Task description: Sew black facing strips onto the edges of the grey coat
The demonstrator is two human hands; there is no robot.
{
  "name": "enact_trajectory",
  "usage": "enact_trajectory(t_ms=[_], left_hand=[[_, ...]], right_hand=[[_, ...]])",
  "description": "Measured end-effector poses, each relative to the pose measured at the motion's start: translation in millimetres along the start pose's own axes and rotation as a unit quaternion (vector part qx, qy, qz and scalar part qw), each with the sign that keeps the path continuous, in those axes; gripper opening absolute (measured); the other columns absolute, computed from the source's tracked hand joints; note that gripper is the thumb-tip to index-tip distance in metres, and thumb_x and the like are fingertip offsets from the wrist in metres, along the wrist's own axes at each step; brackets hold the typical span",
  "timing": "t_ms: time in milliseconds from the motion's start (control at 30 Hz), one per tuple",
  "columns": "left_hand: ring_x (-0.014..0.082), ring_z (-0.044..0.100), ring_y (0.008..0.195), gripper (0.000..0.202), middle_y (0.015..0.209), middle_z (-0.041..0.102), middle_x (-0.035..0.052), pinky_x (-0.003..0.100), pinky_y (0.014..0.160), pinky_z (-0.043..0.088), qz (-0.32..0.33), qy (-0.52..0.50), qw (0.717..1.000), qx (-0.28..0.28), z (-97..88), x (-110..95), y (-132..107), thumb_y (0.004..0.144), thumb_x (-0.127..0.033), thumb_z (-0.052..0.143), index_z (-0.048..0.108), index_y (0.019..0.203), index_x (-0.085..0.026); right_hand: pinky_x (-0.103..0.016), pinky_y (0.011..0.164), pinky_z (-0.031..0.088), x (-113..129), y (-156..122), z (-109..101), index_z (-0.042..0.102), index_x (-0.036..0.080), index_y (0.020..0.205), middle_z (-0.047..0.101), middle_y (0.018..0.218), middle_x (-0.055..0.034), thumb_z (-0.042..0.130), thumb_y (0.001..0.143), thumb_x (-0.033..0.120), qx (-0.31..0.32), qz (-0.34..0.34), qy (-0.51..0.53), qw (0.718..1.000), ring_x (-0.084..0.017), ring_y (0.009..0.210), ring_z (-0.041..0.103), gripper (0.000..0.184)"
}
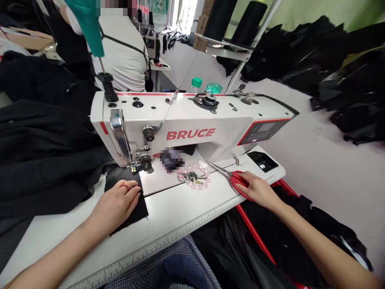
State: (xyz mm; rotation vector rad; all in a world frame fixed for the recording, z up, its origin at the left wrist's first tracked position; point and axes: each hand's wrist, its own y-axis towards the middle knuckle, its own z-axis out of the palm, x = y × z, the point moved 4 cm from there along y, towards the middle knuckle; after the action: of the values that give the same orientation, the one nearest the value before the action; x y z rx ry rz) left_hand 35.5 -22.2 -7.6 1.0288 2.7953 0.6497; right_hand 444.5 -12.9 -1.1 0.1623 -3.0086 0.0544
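Observation:
My left hand (119, 200) lies flat on a piece of black fabric (136, 214), its fingers stretched toward the needle area of a white sewing machine (192, 116). The fabric's far edge runs under the presser foot (134, 168). At the right, my right hand (259, 188) is closed around the red handles of a pair of scissors (240, 182). Their blades rest nearly together over the machine bed and point to the upper left. Between the hands lie keys (192, 176) on a pink beaded ring, with a blurred-out dark item behind them.
Dark cloth (54, 160) is heaped along the left. Black thread cones (248, 22) stand on a rack behind the machine, near a bottle with a green cap (196, 83). A ruler strip (168, 241) follows the table's front edge. Ahead sits a person in a white top (123, 52).

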Motion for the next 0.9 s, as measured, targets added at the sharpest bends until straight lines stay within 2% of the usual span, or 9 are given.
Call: enact_trajectory(t_ms=[167, 367, 467, 567, 633, 667, 733, 833, 900], left_hand=[[0.0168, 0.053, 0.081, 0.023, 0.093, 0.061, 0.0071, 0.028, 0.068, 0.049, -0.004, -0.019, 1.0, 0.017, 0.7, 2, -1, 0.086, -0.023, 0.04, 0.06, 0.092, -0.013], [0.0173, 0.053, 0.086, 0.025, 0.098, 0.059, 0.0077, 0.028, 0.071, 0.05, 0.019, -0.011, 0.997, 0.069, -2.7, 3, 0, 0.087, -0.024, 0.038, 0.059, 0.098, -0.014], [0.0188, 0.053, 0.089, 0.025, 0.099, 0.06, 0.0076, 0.031, 0.074, 0.049, 0.05, 0.009, 0.994, 0.096, -7.0, 11, 4, 0.087, -0.026, 0.04, 0.06, 0.096, -0.015], [0.0207, 0.053, 0.088, 0.025, 0.094, 0.061, 0.0088, 0.035, 0.079, 0.046, 0.065, 0.063, 0.993, 0.078, -16.4, 28, 12, 0.086, -0.028, 0.041, 0.061, 0.092, -0.014], [0.0206, 0.055, 0.079, 0.027, 0.079, 0.061, 0.0086, 0.036, 0.075, 0.045, 0.049, 0.111, 0.99, 0.076, -21.8, 42, 18, 0.086, -0.028, 0.04, 0.062, 0.086, -0.013], [0.0205, 0.054, 0.073, 0.028, 0.07, 0.059, 0.0077, 0.035, 0.072, 0.045, 0.04, 0.132, 0.987, 0.082, -23.4, 48, 22, 0.086, -0.028, 0.039, 0.062, 0.08, -0.013], [0.0214, 0.053, 0.068, 0.031, 0.059, 0.053, 0.0065, 0.036, 0.069, 0.044, 0.032, 0.159, 0.982, 0.101, -24.3, 58, 30, 0.086, -0.027, 0.038, 0.06, 0.067, -0.014], [0.0244, 0.053, 0.076, 0.027, 0.065, 0.055, 0.0088, 0.038, 0.075, 0.042, 0.007, 0.158, 0.978, 0.136, -21.0, 70, 43, 0.081, -0.021, 0.037, 0.057, 0.063, -0.015], [0.0252, 0.053, 0.085, 0.023, 0.076, 0.059, 0.01, 0.038, 0.079, 0.04, -0.051, 0.118, 0.974, 0.185, -15.5, 81, 50, 0.079, -0.02, 0.037, 0.058, 0.072, -0.015]], right_hand=[[-0.036, 0.084, 0.044, -18, 32, -3, 0.056, 0.016, 0.109, 0.057, 0.107, -0.0106, 0.046, 0.078, 0.042, 0.024, -0.058, 0.024, 0.998, -0.025, 0.097, 0.055, 0.042], [-0.039, 0.087, 0.044, -25, 50, 0, 0.056, 0.013, 0.109, 0.057, 0.106, -0.0128, 0.044, 0.077, 0.047, 0.034, -0.09, 0.045, 0.994, -0.026, 0.098, 0.055, 0.048], [-0.04, 0.089, 0.042, -29, 54, 3, 0.055, 0.012, 0.112, 0.056, 0.112, -0.014, 0.045, 0.076, 0.045, 0.029, -0.093, 0.035, 0.995, -0.028, 0.104, 0.052, 0.05], [-0.041, 0.088, 0.043, -21, 50, 0, 0.055, 0.01, 0.113, 0.056, 0.113, -0.016, 0.045, 0.077, 0.037, 0.023, -0.1, -0.013, 0.995, -0.029, 0.103, 0.053, 0.046], [-0.043, 0.085, 0.044, 4, 42, -8, 0.057, 0.009, 0.109, 0.057, 0.109, -0.0178, 0.043, 0.079, 0.032, -0.023, -0.108, -0.062, 0.992, -0.03, 0.098, 0.055, 0.04], [-0.044, 0.084, 0.044, 25, 37, -13, 0.058, 0.01, 0.107, 0.058, 0.108, -0.0179, 0.042, 0.08, 0.03, -0.062, -0.117, -0.081, 0.988, -0.031, 0.096, 0.056, 0.037], [-0.038, 0.08, 0.046, 83, 27, -19, 0.058, 0.014, 0.106, 0.06, 0.105, -0.0133, 0.039, 0.085, 0.028, -0.106, -0.18, -0.038, 0.977, -0.026, 0.093, 0.058, 0.032], [-0.027, 0.084, 0.045, 193, 23, -9, 0.057, 0.017, 0.102, 0.062, 0.1, -0.0066, 0.035, 0.089, 0.021, -0.066, -0.36, 0.094, 0.926, -0.016, 0.094, 0.057, 0.026], [-0.027, 0.082, 0.044, 256, 32, 5, 0.056, 0.016, 0.102, 0.061, 0.098, -0.0059, 0.039, 0.089, 0.023, -0.038, -0.417, 0.126, 0.899, -0.016, 0.092, 0.056, 0.023]])
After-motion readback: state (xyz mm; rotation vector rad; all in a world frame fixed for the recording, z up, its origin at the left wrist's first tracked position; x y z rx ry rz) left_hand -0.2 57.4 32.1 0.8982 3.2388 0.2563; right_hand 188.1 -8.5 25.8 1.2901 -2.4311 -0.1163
